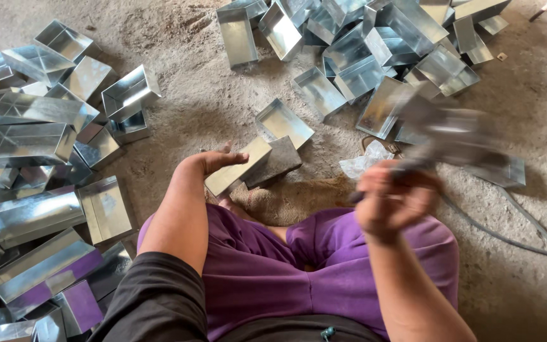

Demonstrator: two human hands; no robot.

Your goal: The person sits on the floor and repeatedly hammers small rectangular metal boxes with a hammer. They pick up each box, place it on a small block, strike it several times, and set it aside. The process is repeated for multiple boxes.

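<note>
My left hand (213,162) rests on a shiny sheet-metal box (238,166) that lies tilted against a dark block (275,161) on the dirt floor in front of my knees. My right hand (392,197) is raised and gripping the handle of a hammer (447,133); the hammer head is blurred by motion, up and to the right of the box. My legs in purple cloth fill the bottom middle of the view.
Heaps of shiny rectangular metal boxes lie at the left (33,133) and at the top right (375,44). A crumpled clear plastic bag (365,160) lies beside the block. A dark cable (508,237) runs across the floor at right.
</note>
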